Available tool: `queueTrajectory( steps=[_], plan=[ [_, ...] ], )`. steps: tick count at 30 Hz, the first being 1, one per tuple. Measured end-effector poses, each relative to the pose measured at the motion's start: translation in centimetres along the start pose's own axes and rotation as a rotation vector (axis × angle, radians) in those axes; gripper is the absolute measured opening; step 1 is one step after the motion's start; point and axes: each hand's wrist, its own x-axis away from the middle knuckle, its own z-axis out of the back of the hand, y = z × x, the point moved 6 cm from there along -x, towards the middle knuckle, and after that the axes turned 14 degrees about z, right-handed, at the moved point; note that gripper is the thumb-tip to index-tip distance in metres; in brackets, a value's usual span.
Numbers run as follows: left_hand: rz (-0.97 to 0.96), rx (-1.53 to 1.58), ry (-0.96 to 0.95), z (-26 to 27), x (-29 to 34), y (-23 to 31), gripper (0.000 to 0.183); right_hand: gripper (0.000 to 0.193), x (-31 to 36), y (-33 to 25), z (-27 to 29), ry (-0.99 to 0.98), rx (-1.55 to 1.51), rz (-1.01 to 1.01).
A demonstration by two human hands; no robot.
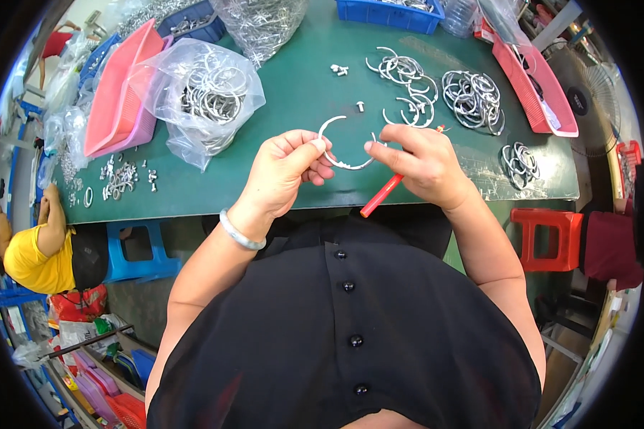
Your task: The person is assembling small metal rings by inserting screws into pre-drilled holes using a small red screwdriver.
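In front of my chest, over the table's near edge, a silvery open bangle [348, 167] is held up with its gap at the top. My left hand [291, 166] pinches its left side between thumb and fingers. At the bangle's right end are the thumb and forefinger of my right hand [422, 161]; whether they grip it or a small part there cannot be made out. A red pen-like stick [383, 195] is tucked in the same right hand, its far end showing beyond the knuckles. Just beyond the bangle, a small silvery piece [360, 106] stands on the green table [308, 93].
Loose bangles [408, 79] and a bangle pile [472, 101] lie at far right; more fill a plastic bag [247, 79] at left. Small metal parts [122, 179] are scattered left. Pink baskets [125, 86] stand left. A person in yellow [39, 257] sits left, beside a blue stool [139, 250].
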Motion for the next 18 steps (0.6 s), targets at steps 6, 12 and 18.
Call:
queueTrajectory(
  steps=[6, 12, 18],
  plan=[
    [0.151, -0.021, 0.067, 0.6, -0.8, -3.3, 0.013, 0.014, 3.6, 1.6, 0.8, 0.309, -0.323, -0.543],
    [0.230, -0.059, 0.128, 1.0, -1.2, -4.5, 0.013, 0.064, 7.1, 1.1, -2.0, 0.378, -0.833, -0.865],
    [0.240, -0.073, 0.157, 1.0, -1.4, -4.8, 0.013, 0.028, 7.5, -0.5, -4.1, 0.521, -1.027, -1.051]
  ],
)
